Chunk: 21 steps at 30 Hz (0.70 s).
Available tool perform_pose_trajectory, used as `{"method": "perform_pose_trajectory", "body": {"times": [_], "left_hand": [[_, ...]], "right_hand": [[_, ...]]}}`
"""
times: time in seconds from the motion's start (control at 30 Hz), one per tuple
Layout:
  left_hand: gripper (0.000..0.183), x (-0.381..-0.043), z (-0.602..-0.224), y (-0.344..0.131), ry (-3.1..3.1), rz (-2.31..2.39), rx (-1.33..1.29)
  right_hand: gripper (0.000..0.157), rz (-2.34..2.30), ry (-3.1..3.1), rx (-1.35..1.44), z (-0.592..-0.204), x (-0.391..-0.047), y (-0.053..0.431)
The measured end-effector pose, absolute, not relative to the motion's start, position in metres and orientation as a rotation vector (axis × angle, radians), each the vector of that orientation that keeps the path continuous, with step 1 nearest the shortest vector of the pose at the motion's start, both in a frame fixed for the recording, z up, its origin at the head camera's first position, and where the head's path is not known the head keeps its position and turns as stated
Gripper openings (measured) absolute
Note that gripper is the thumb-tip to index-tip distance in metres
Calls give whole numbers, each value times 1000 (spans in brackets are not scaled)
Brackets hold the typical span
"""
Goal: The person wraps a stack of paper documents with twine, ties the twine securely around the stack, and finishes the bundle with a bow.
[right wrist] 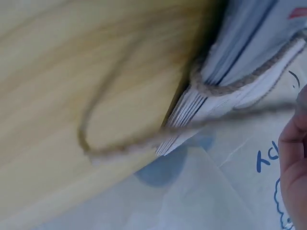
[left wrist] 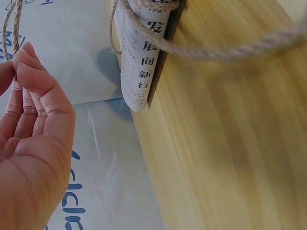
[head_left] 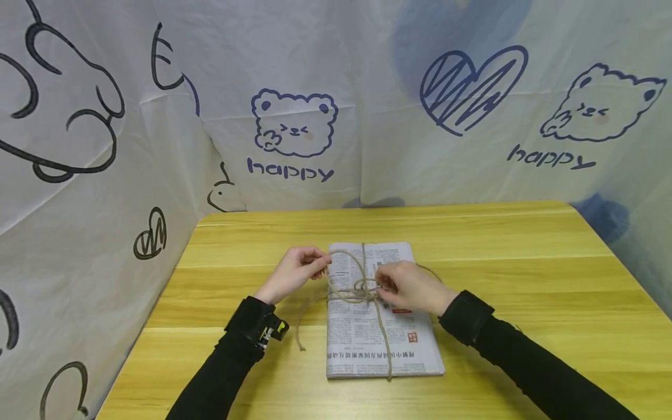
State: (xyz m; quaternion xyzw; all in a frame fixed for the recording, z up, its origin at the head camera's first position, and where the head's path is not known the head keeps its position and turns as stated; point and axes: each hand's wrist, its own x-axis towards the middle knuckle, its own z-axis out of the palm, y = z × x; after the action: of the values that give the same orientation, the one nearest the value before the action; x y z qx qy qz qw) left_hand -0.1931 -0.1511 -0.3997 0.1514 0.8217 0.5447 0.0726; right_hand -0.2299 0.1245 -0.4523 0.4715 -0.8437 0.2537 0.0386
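Observation:
A stack of folded newspapers [head_left: 352,341] lies on the table, with twine [head_left: 382,326] wrapped round it lengthwise and crosswise and crossing near the middle. My left hand [head_left: 299,268] pinches a strand of the twine above the stack's left edge; the left wrist view shows this left hand [left wrist: 38,124] with thumb and fingertips together on the strand. Over the right half of the stack, my right hand [head_left: 412,286] pinches twine beside the crossing. In the right wrist view a loose length of twine [right wrist: 124,146] runs to the right hand [right wrist: 295,153], which is partly cut off.
The wood-grain table [head_left: 525,326] extends on both sides of the stack. One loose twine end hangs left of the papers, another trails to the right behind the right hand. White cloth [head_left: 378,146] with drawn bears and hearts stands behind and beside the table.

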Motion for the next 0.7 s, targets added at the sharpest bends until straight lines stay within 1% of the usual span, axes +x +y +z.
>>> {"method": "perform_pose_trajectory", "body": {"times": [0.07, 0.2, 0.4, 0.53, 0.7], "left_hand": [[21, -197, -409, -154, 2471, 1635, 456], [27, -205, -428, -160, 2460, 1638, 451], [28, -201, -429, -160, 2439, 1626, 480], [28, -198, -429, -159, 2428, 1612, 494], [24, -194, -427, -159, 2449, 1572, 518]], "right_hand": [[16, 719, -2558, 1426, -454, -230, 125], [17, 712, -2537, 1369, -456, -230, 124], [19, 827, -2600, 1273, -459, -232, 122], [16, 866, -2622, 1229, -460, -234, 121], [14, 874, -2646, 1258, -460, -236, 124]]}}
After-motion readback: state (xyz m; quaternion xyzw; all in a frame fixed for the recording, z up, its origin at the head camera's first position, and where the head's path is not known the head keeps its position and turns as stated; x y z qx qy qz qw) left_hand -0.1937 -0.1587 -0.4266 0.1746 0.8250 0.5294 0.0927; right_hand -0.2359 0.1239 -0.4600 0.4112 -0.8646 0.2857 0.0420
